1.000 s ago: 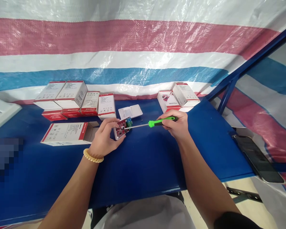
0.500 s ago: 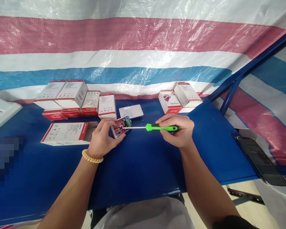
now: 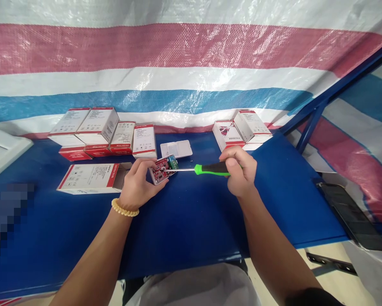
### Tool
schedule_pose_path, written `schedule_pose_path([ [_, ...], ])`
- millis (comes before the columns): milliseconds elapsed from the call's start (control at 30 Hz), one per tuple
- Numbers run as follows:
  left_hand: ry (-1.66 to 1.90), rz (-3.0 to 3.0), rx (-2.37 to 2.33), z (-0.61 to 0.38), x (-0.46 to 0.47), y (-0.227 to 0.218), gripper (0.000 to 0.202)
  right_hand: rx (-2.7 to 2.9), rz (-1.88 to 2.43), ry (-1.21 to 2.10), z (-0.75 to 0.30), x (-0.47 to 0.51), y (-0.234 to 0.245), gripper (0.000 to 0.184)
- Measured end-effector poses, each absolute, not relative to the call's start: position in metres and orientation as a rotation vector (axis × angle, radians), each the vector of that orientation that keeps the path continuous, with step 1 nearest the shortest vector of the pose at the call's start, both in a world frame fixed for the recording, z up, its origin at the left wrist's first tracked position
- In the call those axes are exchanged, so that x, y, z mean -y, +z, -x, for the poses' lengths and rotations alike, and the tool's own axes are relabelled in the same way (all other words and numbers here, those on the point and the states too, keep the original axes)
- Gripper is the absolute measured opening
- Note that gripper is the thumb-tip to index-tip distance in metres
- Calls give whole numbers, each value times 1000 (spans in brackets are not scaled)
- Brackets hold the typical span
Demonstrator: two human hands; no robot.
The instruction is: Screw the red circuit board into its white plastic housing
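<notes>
Through the head camera I see my left hand (image 3: 139, 180) pinching the circuit board (image 3: 161, 170) by its edges, thumb opposite fingers, over the blue table (image 3: 191, 216), near the white cover (image 3: 182, 148). My right hand (image 3: 243, 173) is wrapped around the screwdriver (image 3: 210, 169), its tip at the board. This looks like the screw-turning step; I can't tell whether the tip is seated. The next move calls for a steady board and good alignment.
</notes>
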State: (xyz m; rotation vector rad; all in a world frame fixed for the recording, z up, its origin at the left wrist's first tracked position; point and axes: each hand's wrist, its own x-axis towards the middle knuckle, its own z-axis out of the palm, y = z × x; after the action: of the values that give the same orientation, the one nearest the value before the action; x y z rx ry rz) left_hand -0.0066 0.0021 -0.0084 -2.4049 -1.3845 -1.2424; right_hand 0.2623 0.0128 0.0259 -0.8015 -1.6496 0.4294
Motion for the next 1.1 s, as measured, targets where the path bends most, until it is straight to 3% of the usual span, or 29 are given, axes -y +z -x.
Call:
schedule_pose_path([
  [200, -1214, 2404, 1469, 5, -2, -9, 46, 1419, 1001, 260, -247, -15, 29, 25],
  [500, -1188, 2364, 1608, 8, -4, -11, 51, 1705, 608, 517, -241, -23, 48, 16],
  [667, -1141, 2409, 1654, 2, -3, -12, 52, 1779, 528, 562, -227, -24, 59, 35],
  [900, -941, 2556, 1832, 4, -7, -17, 59, 1946, 779, 412, -206, -41, 78, 10],
  [1033, -886, 2640, 1792, 6, -9, -17, 57, 2115, 834, 378, -202, -49, 93, 24],
  [1100, -853, 2691, 1773, 7, -9, -17, 57, 2183, 835, 373, -199, -49, 97, 21],
])
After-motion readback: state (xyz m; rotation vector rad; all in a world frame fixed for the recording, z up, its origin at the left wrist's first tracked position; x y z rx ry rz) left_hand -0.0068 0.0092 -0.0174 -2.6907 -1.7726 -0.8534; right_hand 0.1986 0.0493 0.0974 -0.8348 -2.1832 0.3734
